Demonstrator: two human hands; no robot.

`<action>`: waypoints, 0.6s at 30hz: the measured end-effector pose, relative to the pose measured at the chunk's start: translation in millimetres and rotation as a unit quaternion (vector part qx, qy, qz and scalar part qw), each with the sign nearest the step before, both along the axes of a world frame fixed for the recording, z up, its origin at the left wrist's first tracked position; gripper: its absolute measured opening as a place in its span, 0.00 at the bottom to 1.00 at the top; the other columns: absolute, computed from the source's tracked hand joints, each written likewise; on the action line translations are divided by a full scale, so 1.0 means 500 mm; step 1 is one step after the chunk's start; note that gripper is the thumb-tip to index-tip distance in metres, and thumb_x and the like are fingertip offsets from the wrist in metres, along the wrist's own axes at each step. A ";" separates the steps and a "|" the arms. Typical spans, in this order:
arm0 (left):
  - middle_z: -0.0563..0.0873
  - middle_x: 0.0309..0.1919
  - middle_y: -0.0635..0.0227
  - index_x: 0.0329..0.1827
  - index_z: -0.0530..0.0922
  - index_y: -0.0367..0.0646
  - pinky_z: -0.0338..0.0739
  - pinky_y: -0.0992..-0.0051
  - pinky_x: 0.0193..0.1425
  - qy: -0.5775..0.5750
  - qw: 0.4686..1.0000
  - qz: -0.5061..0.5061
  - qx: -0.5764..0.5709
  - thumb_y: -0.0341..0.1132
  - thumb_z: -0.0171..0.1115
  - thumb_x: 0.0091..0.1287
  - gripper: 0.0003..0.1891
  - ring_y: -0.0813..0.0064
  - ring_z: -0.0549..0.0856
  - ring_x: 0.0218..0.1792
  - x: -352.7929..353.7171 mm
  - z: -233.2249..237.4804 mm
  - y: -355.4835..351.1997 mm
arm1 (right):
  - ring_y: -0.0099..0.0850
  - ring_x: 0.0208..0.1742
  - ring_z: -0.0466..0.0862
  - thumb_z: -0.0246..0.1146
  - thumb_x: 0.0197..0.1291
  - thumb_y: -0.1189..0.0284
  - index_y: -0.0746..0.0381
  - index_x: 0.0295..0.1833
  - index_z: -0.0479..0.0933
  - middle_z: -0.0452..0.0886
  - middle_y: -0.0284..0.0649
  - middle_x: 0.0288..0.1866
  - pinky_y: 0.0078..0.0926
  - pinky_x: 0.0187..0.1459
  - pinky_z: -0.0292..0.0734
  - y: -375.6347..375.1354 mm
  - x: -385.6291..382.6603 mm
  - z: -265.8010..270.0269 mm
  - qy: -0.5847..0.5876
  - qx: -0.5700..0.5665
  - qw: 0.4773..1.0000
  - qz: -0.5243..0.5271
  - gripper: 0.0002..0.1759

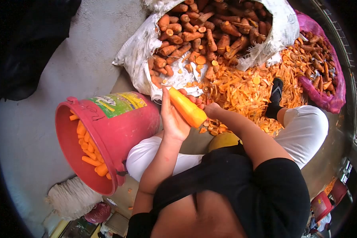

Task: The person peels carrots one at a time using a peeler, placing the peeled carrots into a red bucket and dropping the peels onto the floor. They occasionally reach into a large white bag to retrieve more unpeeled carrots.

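Observation:
A peeled orange carrot [187,107] lies slantwise in my left hand [175,123], its thumb along one side and fingers curled behind. My right hand [212,110] is closed beside the carrot's lower end; whatever it may grip is hidden. Just beyond both hands lies a heap of carrot peelings [242,93]. To the left, a red bucket [123,127] rests on its side with several peeled carrots [90,148] inside. A white sack [141,59] gapes above my hands, full of unpeeled carrots [222,29].
A pink mesh sack [337,93] with carrots and scraps stands at the far right. My bent legs in white trousers [305,129] flank the work. Something yellow [225,141] shows below my right forearm. A whitish sack [73,198] lies at the lower left.

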State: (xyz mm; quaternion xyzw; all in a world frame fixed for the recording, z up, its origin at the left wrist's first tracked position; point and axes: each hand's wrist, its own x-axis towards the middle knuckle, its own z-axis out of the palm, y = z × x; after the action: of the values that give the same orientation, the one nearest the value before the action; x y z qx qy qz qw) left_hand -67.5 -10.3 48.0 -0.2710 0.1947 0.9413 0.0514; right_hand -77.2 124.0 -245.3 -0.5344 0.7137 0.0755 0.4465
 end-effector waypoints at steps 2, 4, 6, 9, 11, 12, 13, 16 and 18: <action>0.80 0.36 0.60 0.45 0.74 0.46 0.74 0.57 0.56 -0.011 1.000 0.009 -0.017 0.58 0.49 0.70 0.23 0.60 0.80 0.44 -0.004 0.000 0.000 | 0.36 0.56 0.80 0.61 0.62 0.63 0.51 0.57 0.80 0.74 0.38 0.61 0.35 0.45 0.79 -0.009 0.005 -0.020 0.009 -0.001 1.000 -0.006 0.18; 0.80 0.38 0.60 0.47 0.73 0.46 0.72 0.56 0.58 -0.034 0.998 0.020 -0.043 0.55 0.50 0.71 0.21 0.59 0.79 0.47 -0.008 0.001 0.003 | 0.37 0.57 0.79 0.61 0.62 0.62 0.50 0.56 0.80 0.72 0.38 0.64 0.37 0.46 0.79 -0.015 0.014 -0.055 0.025 0.005 0.998 0.051 0.17; 0.80 0.40 0.59 0.50 0.73 0.46 0.70 0.54 0.61 -0.072 0.994 0.034 -0.076 0.51 0.51 0.72 0.18 0.59 0.79 0.50 -0.007 0.000 0.005 | 0.38 0.58 0.79 0.62 0.61 0.58 0.49 0.55 0.81 0.68 0.37 0.68 0.39 0.48 0.78 -0.021 0.017 -0.063 -0.003 0.025 0.999 0.043 0.18; 0.81 0.44 0.60 0.53 0.72 0.46 0.69 0.53 0.63 -0.110 0.989 0.040 -0.086 0.47 0.55 0.71 0.16 0.59 0.78 0.54 0.002 -0.017 -0.003 | 0.35 0.61 0.75 0.59 0.62 0.62 0.52 0.60 0.76 0.70 0.37 0.66 0.37 0.54 0.73 0.000 0.068 -0.218 0.047 -0.069 0.996 0.038 0.21; 0.81 0.45 0.61 0.53 0.71 0.46 0.72 0.54 0.61 -0.121 0.983 0.043 -0.132 0.45 0.57 0.70 0.16 0.61 0.79 0.55 0.002 -0.021 -0.003 | 0.34 0.63 0.73 0.58 0.62 0.64 0.54 0.64 0.72 0.71 0.37 0.65 0.36 0.57 0.69 0.025 0.108 -0.354 0.098 -0.160 0.982 0.026 0.23; 0.81 0.46 0.61 0.54 0.71 0.46 0.74 0.55 0.60 -0.125 0.979 0.045 -0.155 0.44 0.57 0.70 0.16 0.61 0.79 0.56 0.001 -0.019 -0.002 | 0.34 0.61 0.75 0.60 0.61 0.62 0.54 0.63 0.74 0.71 0.37 0.65 0.35 0.54 0.72 0.030 0.110 -0.365 0.106 -0.151 0.982 0.033 0.24; 0.80 0.47 0.62 0.54 0.71 0.46 0.76 0.56 0.58 -0.120 0.975 0.038 -0.184 0.43 0.58 0.70 0.16 0.63 0.80 0.54 0.001 -0.014 0.000 | 0.35 0.59 0.77 0.62 0.60 0.60 0.54 0.62 0.75 0.72 0.38 0.64 0.35 0.51 0.75 0.031 0.101 -0.335 0.115 -0.141 0.982 0.041 0.24; 0.80 0.48 0.63 0.56 0.70 0.46 0.82 0.61 0.49 -0.102 0.957 0.021 -0.271 0.43 0.59 0.69 0.17 0.66 0.82 0.51 -0.003 0.003 0.006 | 0.35 0.55 0.80 0.63 0.61 0.61 0.54 0.61 0.76 0.72 0.39 0.63 0.34 0.45 0.77 0.038 0.051 -0.168 0.122 -0.031 0.986 0.104 0.23; 0.80 0.49 0.63 0.57 0.70 0.45 0.85 0.64 0.44 -0.103 0.940 0.014 -0.324 0.42 0.60 0.68 0.18 0.67 0.84 0.48 -0.001 0.007 0.009 | 0.36 0.49 0.82 0.60 0.63 0.65 0.54 0.62 0.75 0.71 0.41 0.64 0.35 0.39 0.78 0.031 0.018 -0.056 0.094 0.048 0.983 0.150 0.22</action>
State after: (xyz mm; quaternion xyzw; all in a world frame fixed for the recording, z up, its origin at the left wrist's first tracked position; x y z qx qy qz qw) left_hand -68.1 -5.6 51.5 -0.3709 0.4792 0.7948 -0.0323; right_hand -68.1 139.5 -273.3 -0.6037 0.6599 0.2260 0.3860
